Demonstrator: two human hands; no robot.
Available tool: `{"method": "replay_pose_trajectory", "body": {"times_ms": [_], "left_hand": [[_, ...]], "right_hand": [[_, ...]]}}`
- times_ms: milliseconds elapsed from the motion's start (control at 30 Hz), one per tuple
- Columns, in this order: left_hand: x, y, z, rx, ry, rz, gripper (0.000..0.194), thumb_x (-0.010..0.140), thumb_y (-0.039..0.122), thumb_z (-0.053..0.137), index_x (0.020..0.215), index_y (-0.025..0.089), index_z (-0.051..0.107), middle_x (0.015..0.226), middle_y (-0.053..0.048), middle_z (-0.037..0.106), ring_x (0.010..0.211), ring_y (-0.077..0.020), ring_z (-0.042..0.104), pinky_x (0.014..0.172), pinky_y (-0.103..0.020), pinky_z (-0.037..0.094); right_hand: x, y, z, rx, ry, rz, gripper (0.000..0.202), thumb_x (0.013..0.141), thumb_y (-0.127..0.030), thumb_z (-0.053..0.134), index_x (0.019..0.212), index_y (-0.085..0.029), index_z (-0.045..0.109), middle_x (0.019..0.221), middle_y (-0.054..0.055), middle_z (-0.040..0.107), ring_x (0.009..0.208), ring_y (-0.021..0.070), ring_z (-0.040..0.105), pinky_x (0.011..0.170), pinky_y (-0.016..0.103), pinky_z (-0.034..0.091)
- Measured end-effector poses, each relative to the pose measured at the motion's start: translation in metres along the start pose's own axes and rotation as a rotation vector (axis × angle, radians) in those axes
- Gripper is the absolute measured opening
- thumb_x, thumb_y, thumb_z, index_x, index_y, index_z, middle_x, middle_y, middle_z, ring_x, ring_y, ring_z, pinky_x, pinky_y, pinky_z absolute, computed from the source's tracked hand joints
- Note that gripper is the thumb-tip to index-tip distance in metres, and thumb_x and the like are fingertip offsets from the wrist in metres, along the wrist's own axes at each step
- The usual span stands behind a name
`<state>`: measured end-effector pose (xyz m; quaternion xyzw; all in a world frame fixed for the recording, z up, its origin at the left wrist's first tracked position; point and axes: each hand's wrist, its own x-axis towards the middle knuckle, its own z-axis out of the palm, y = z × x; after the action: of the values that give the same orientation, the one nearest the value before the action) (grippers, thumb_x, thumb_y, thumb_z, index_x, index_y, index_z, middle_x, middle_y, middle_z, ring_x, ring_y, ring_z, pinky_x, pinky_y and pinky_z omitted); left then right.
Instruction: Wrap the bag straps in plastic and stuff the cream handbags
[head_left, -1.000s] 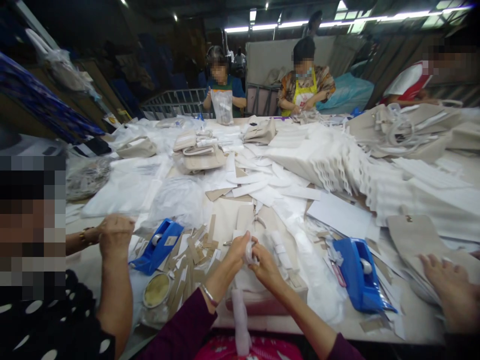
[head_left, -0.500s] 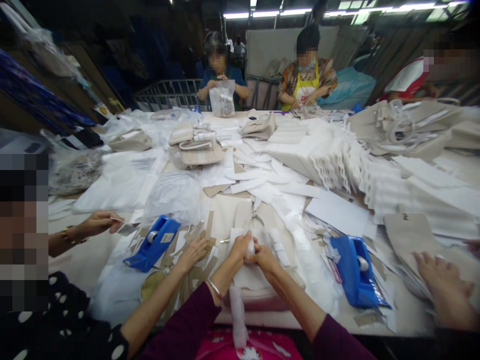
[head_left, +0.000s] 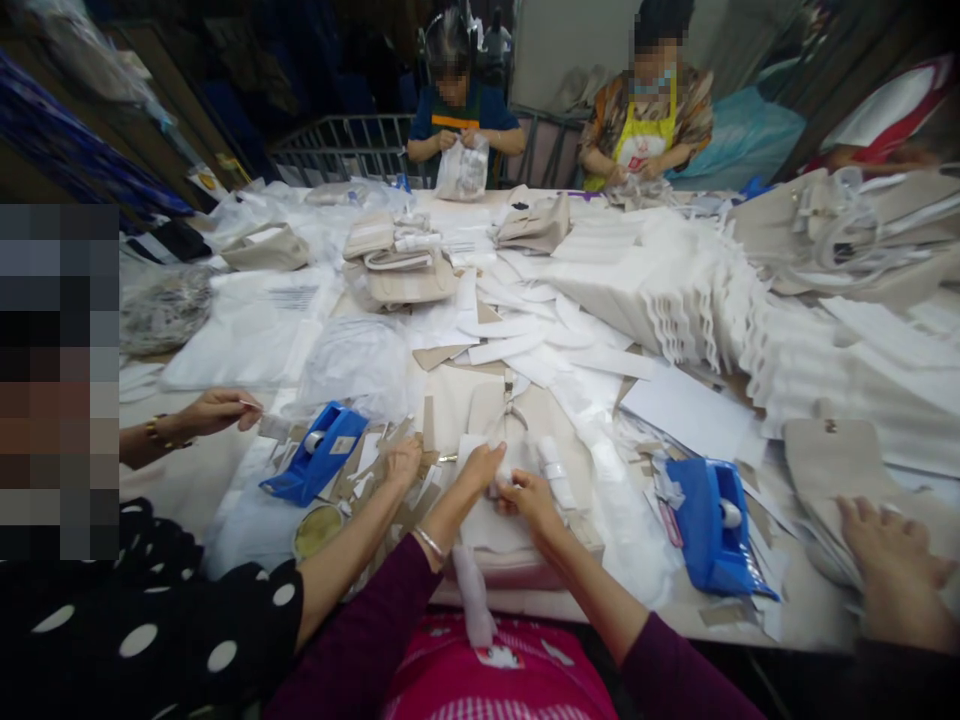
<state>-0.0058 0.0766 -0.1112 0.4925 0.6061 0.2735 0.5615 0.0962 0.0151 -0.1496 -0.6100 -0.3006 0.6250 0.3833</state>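
Evidently both hands meet over a beige bag (head_left: 525, 572) lying on the tabletop (head_left: 814, 612), directly beneath them. The left hand (head_left: 480, 470) is nearly closed, thumb and fingertips drawn together on a small piece of white wrapping (head_left: 501, 478). The right hand (head_left: 531, 498) faces it just beside, fingers curled and tips pinched on the same wrapping; the spot is blurred, so what lies inside the wrapping is hard to tell. Just to the left of the left hand sits a small metal clip (head_left: 448, 459). Below that hand, a white-wrapped strip (head_left: 472, 592) hangs over the table edge toward the lap. Just beyond the right hand, another wrapped section (head_left: 556, 475) rests on the bag.

Of the 2 blue tape dispensers, the first (head_left: 319, 455) stands left of the left hand and the second (head_left: 716, 525) well to the right of the right hand. Between the left hand and the first dispenser, a co-worker's hand (head_left: 405, 462) reaches into card scraps (head_left: 367, 455). Farther right, another person's hand (head_left: 892, 540) rests on a beige flap (head_left: 836, 460). Beyond both hands lie white offcuts (head_left: 517, 345) and stacked bags (head_left: 409, 275).
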Motion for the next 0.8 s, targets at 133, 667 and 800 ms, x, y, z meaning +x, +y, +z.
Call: {"method": "replay_pose_trajectory", "body": {"times_ms": [133,667,800], "left_hand": [[-0.039,-0.01,-0.048,0.32,0.067,0.396,0.045,0.069,0.0,0.041,0.108,0.016,0.057,0.114,-0.009,0.057,0.117,-0.0237,0.046,0.108,-0.045,0.033],[-0.144,-0.097,-0.057,0.812,0.002,0.883,0.039,0.086,0.002,0.04,0.117,0.022,0.052,0.136,-0.011,0.037,0.13,-0.0228,0.035,0.102,-0.042,0.043],[-0.145,-0.092,-0.057,0.78,0.073,0.93,0.036,0.088,0.006,0.042,0.117,0.023,0.055,0.124,-0.009,0.048,0.122,-0.0219,0.042,0.099,-0.04,0.046]], "right_hand": [[-0.003,0.0,-0.003,0.189,-0.016,0.094,0.029,0.054,-0.036,0.072,0.065,-0.019,0.051,0.055,-0.005,0.048,0.049,0.0083,0.045,0.056,0.029,0.05],[-0.007,0.0,0.018,0.252,-0.086,0.181,0.033,0.054,-0.032,0.075,0.065,-0.02,0.047,0.05,-0.009,0.04,0.049,0.0058,0.04,0.064,0.034,0.056],[-0.009,0.006,0.021,0.222,-0.065,0.129,0.038,0.051,-0.037,0.076,0.066,-0.02,0.045,0.052,-0.01,0.038,0.049,0.0052,0.038,0.064,0.032,0.056]]}}
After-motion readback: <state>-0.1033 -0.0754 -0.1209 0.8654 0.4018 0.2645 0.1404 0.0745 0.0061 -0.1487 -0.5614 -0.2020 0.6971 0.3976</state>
